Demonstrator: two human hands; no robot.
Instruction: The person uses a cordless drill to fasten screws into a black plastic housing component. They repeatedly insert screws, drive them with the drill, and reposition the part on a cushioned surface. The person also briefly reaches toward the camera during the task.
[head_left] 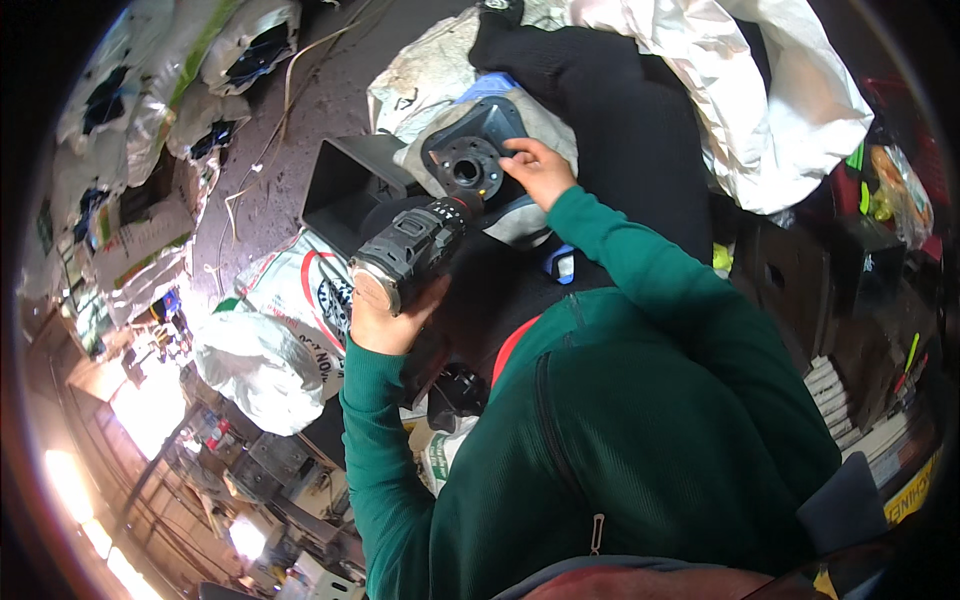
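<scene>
My left hand (pixel 390 322) is wrapped around the handle of a grey and black cordless drill (pixel 412 245). The drill's nose points up and to the right, close to a dark part with a round flange (pixel 467 166). That part has a wide square-edged base and a hole in its middle, and it rests over my legs on a grey cloth (pixel 556 140). With bent fingers, my right hand (pixel 540 170) grips the right edge of the flange. Whether a small piece sits between those fingertips is too small to tell. The drill's tip partly overlaps the flange's lower edge.
Left of the part, a black open box (pixel 355 185) stands by a printed white sack (pixel 300 285) and a crumpled white bag (pixel 262 365). White sacks (pixel 770 110) lie at the upper right. A cable (pixel 290 85) runs over the floor. Dark boxes (pixel 785 275) stand at right.
</scene>
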